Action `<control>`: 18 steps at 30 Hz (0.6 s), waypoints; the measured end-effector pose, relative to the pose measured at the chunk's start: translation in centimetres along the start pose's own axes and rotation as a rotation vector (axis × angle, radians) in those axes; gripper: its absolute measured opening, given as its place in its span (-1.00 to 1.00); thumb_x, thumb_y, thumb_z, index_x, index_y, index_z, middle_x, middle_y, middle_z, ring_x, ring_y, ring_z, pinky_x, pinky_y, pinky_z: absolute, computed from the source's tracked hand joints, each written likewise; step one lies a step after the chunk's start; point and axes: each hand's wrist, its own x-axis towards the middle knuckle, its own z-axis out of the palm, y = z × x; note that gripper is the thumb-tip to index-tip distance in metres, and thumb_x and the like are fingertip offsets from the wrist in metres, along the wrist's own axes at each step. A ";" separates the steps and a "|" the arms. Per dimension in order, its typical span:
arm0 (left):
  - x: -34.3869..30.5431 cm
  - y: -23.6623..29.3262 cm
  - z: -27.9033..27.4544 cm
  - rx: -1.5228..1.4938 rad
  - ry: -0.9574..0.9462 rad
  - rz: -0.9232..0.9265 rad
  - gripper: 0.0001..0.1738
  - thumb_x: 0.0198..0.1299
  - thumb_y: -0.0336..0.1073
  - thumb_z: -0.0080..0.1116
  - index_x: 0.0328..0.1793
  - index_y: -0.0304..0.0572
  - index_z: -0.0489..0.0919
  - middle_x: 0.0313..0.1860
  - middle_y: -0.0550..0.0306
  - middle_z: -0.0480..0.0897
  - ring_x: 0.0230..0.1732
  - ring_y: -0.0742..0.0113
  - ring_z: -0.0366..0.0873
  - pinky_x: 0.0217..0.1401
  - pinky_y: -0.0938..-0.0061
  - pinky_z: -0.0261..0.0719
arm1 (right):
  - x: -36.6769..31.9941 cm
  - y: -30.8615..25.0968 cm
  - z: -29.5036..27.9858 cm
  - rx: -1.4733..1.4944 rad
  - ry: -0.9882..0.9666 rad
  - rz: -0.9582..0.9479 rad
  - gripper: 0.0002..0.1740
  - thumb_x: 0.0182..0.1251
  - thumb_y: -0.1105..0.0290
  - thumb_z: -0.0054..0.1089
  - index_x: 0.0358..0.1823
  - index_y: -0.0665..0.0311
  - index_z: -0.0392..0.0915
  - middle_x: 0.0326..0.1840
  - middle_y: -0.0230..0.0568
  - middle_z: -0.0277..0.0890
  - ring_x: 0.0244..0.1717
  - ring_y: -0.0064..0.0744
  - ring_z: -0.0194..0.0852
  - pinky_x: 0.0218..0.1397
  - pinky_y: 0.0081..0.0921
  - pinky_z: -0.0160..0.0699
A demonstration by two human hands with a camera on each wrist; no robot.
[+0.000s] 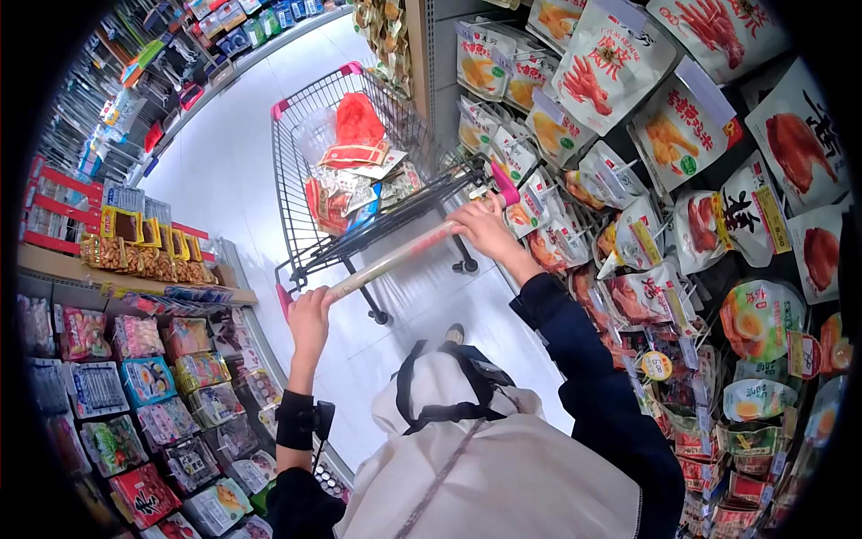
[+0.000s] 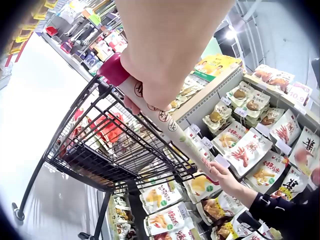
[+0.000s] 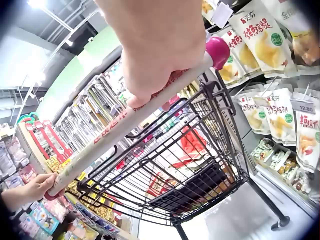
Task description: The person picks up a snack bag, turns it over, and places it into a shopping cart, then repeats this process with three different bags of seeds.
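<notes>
Both hands grip the pale, printed handlebar (image 1: 395, 260) of a black wire shopping cart (image 1: 296, 162). My left hand (image 1: 310, 314) is curled round the bar's left end, beside its pink end cap (image 2: 111, 69). Near the opposite end, the right hand (image 1: 488, 226) wraps the bar just short of the other pink cap (image 3: 218, 52). Inside the basket lie a red bag (image 1: 359, 119), a clear plastic bag and several food packets (image 1: 346, 193). In both wrist views, the near hand's forearm covers part of the bar.
Hanging packets of snack food (image 1: 620, 67) crowd the right shelf, close to the right arm. Small packaged goods (image 1: 148, 382) fill the left shelf. Pale floor (image 1: 215, 171) runs ahead past the cart toward more shelves (image 1: 242, 27).
</notes>
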 end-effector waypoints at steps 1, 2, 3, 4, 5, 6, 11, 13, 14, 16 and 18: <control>0.1 0.2 0.3 -0.001 0.028 0.012 -0.76 0.17 -0.16 -0.09 -0.21 -0.08 0.52 -0.44 0.16 0.51 -0.35 0.20 0.43 -0.26 0.34 0.25 | 0.2 0.1 -0.3 -0.001 -0.015 0.014 -0.71 0.20 0.10 -0.10 -0.17 0.03 0.48 -0.22 -0.45 0.42 0.02 -0.44 0.27 0.33 0.00 -0.37; 0.2 0.3 0.5 -0.001 0.057 0.023 -0.76 0.17 -0.16 -0.09 -0.21 -0.08 0.52 -0.44 0.16 0.51 -0.36 0.21 0.43 -0.27 0.34 0.25 | 0.3 0.2 -0.6 0.013 -0.030 0.034 -0.72 0.20 0.11 -0.09 -0.17 0.03 0.48 -0.20 -0.44 0.43 0.05 -0.43 0.25 0.34 -0.04 -0.39; 0.2 0.4 0.8 -0.003 0.084 0.034 -0.76 0.16 -0.16 -0.09 -0.21 -0.07 0.52 -0.44 0.17 0.51 -0.37 0.21 0.43 -0.27 0.34 0.24 | 0.3 0.6 -0.5 0.021 -0.026 0.036 -0.72 0.20 0.12 -0.08 -0.17 0.03 0.49 -0.19 -0.44 0.43 0.06 -0.42 0.25 0.35 -0.04 -0.39; 0.3 0.5 1.0 -0.013 0.082 0.028 -0.77 0.17 -0.15 -0.09 -0.21 -0.07 0.52 -0.45 0.18 0.50 -0.38 0.23 0.42 -0.30 0.35 0.23 | 0.4 1.0 -0.4 0.027 -0.023 0.036 -0.73 0.20 0.12 -0.07 -0.18 0.03 0.49 -0.18 -0.43 0.43 0.06 -0.42 0.25 0.35 -0.04 -0.40; 0.5 0.7 1.0 -0.016 0.068 0.023 -0.76 0.18 -0.16 -0.11 -0.22 -0.08 0.52 -0.44 0.17 0.51 -0.37 0.22 0.43 -0.30 0.36 0.23 | 0.5 1.3 -0.4 0.032 -0.019 0.036 -0.73 0.19 0.12 -0.07 -0.18 0.03 0.49 -0.18 -0.43 0.43 0.06 -0.42 0.25 0.35 -0.04 -0.41; 0.7 0.8 1.0 -0.020 0.054 0.019 -0.75 0.19 -0.16 -0.13 -0.22 -0.09 0.52 -0.43 0.16 0.52 -0.37 0.21 0.43 -0.30 0.36 0.22 | 0.6 1.3 -0.4 0.029 -0.031 0.066 -0.73 0.19 0.13 -0.05 -0.19 0.04 0.50 -0.15 -0.42 0.43 0.09 -0.40 0.23 0.35 -0.05 -0.39; 0.8 0.9 1.9 -0.009 0.087 0.058 -0.77 0.18 -0.16 -0.10 -0.21 -0.09 0.49 -0.43 0.16 0.50 -0.37 0.21 0.42 -0.29 0.35 0.24 | 0.3 0.7 0.6 -0.035 0.101 0.146 -0.73 0.22 0.21 -0.07 -0.10 0.07 0.47 0.07 -0.32 0.33 0.26 -0.30 0.05 0.35 -0.10 -0.28; 0.8 0.8 2.1 -0.028 0.093 0.075 -0.77 0.19 -0.17 -0.10 -0.20 -0.11 0.48 -0.41 0.14 0.51 -0.35 0.19 0.42 -0.27 0.34 0.25 | -0.2 -0.2 1.6 -0.069 0.201 0.191 -0.71 0.25 0.26 -0.11 -0.02 0.08 0.43 0.19 -0.23 0.23 0.32 -0.20 -0.06 0.36 -0.11 -0.27; 0.7 0.8 2.2 -0.038 0.096 0.085 -0.77 0.19 -0.18 -0.11 -0.19 -0.13 0.48 -0.40 0.12 0.51 -0.34 0.18 0.43 -0.26 0.34 0.25 | -0.5 -0.6 2.1 -0.026 0.204 0.236 -0.67 0.25 0.32 -0.12 0.05 0.08 0.38 0.27 -0.17 0.13 0.36 -0.16 -0.15 0.35 -0.17 -0.15; 0.6 0.7 2.4 -0.055 0.115 0.125 -0.77 0.19 -0.20 -0.11 -0.17 -0.15 0.46 -0.39 0.09 0.51 -0.33 0.16 0.43 -0.25 0.34 0.26 | -1.3 -3.4 1.9 0.019 0.223 0.310 -0.64 0.22 0.38 -0.10 0.07 0.12 0.35 0.27 -0.13 0.13 0.35 -0.13 -0.13 0.35 -0.20 -0.12; 0.3 0.2 2.3 -0.048 0.111 0.180 -0.74 0.16 -0.24 -0.05 -0.07 -0.18 0.43 -0.35 0.06 0.52 -0.31 0.12 0.43 -0.25 0.31 0.26 | -2.7 -5.1 2.0 0.126 0.244 0.287 -0.56 0.14 0.48 -0.06 0.11 0.20 0.30 0.26 -0.01 0.10 0.34 -0.07 -0.11 0.35 -0.29 -0.09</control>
